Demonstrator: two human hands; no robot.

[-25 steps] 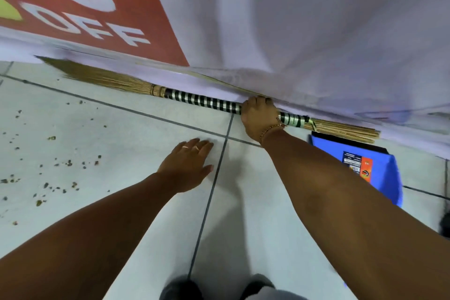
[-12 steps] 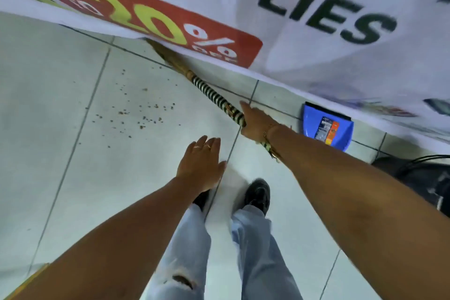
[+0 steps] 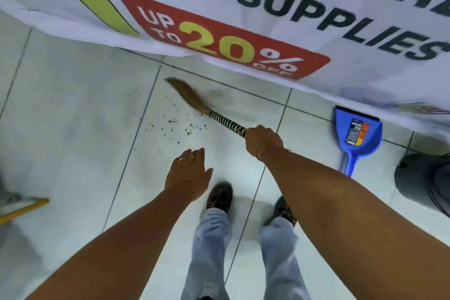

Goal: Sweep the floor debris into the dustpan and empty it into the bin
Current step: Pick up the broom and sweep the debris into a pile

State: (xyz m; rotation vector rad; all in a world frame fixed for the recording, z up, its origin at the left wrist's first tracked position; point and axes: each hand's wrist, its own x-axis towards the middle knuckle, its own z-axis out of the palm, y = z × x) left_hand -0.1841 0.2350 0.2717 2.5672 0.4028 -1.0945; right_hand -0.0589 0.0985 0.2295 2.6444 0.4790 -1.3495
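My right hand grips the black-and-white striped handle of a straw broom. Its brown bristles point up and left, with the tip resting on the white tile floor. Small dark crumbs of debris lie scattered on the tile just below and left of the bristles. My left hand hovers over the floor with fingers apart, holding nothing. A blue dustpan lies on the floor at the right, its handle toward me, apart from the broom. A dark grey bin shows partly at the right edge.
A large white banner with a red "20% OFF" panel hangs along the far side, its lower edge reaching the floor. My two feet stand on the tiles below the hands. A yellow bar juts in at the left edge.
I have stood up, so the view is now farther from the floor. My right hand lifted the broom away from the banner's edge and swung its bristles out over the debris.
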